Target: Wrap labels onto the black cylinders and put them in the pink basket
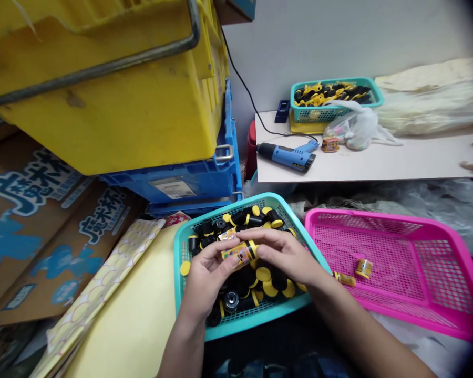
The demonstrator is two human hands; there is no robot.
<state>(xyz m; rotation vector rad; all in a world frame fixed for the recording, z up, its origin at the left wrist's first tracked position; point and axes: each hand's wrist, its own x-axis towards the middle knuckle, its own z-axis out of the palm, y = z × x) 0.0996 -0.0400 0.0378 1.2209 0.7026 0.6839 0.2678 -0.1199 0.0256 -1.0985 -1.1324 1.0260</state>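
Over a teal basket full of small black cylinders with yellow caps, both my hands hold one small cylinder wrapped in a yellow printed label. My left hand pinches it from the left, fingers curled round it. My right hand grips its right end with thumb and fingers closed. A second labelled piece lies in the basket just behind my hands.
A pink basket to the right holds two labelled pieces. Yellow sticker sheets lie to the left. Yellow and blue crates are stacked behind. A white shelf carries a blue tool, a bag and another teal basket.
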